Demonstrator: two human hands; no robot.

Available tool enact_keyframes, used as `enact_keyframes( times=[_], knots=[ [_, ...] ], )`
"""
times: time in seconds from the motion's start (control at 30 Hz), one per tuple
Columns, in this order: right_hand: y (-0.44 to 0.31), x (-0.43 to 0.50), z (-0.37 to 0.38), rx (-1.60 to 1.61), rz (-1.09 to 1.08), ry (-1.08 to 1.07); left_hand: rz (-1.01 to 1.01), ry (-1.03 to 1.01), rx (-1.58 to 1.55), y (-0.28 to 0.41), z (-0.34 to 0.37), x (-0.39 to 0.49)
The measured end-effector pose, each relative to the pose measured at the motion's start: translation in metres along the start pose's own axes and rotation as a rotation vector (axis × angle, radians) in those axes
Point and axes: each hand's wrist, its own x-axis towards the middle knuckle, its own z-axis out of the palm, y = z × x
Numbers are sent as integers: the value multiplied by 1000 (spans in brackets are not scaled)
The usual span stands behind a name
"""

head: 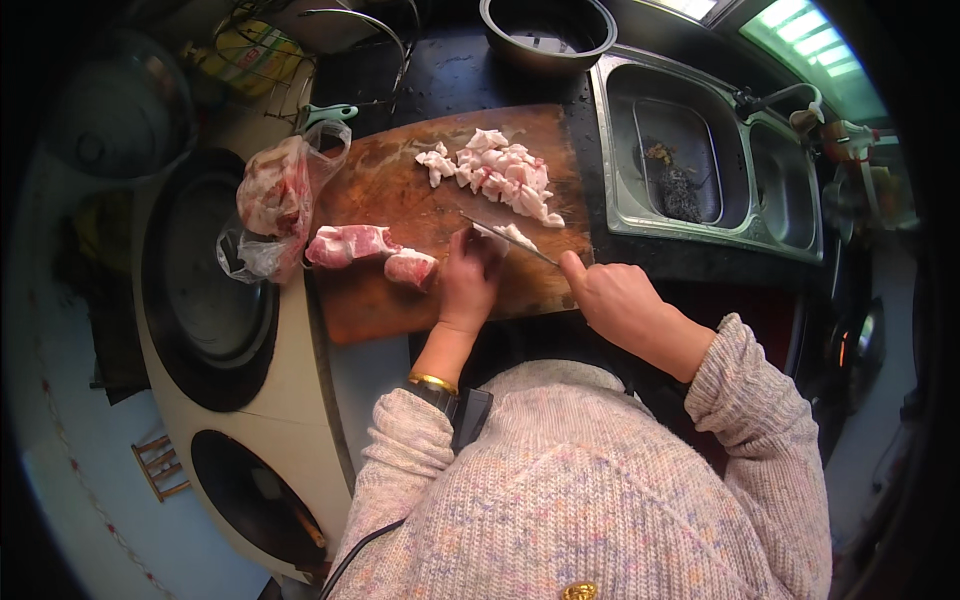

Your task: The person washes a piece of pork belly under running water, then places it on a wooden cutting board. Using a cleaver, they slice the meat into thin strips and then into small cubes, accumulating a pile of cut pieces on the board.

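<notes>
My right hand [611, 289] grips a knife [517, 241] whose blade slants up and left over the wooden cutting board [375, 300]. Under and beside the blade lies a pale piece of fatty meat [516, 235], which my left hand [471, 270] holds down with bent fingers. Cut chunks of white fat [510, 172] form a pile beyond the blade. Left of my left hand rest a larger piece of pink meat [345, 246] and a smaller one [411, 268]. A clear plastic bag with raw meat in it [277, 187] sits against the board's left edge.
A double steel sink [611, 150] stands right of the board, with dark scraps in its larger basin. Behind the board is a metal bowl [547, 56]. A green-handled utensil [330, 113] lies at the back left, near a wire rack. Farther left are a dark round pan [214, 277] and a wok [251, 495].
</notes>
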Motion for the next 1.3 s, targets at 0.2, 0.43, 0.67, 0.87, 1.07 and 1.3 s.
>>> enact_keyframes(
  times=[0.2,0.43,0.67,0.87,1.07,1.3],
  knots=[
    [-19,43,13,-39,-23,23,28,-19,26,-4,-1,4],
    [-16,65,14,-40,-90,87,7,51,9,3,-2,-3],
    [-14,18,-10,-59,-19,-120,-48,-77,11,-2,-7,-3],
    [-27,87,22,34,-121,127,-36,15,-1,1,-4,0],
    [-16,58,8,-12,-99,91,-45,52,14,-2,-3,-6],
    [-16,14,-31,-90,-52,-107,-112,45,-8,-3,-3,-8]
  ],
)
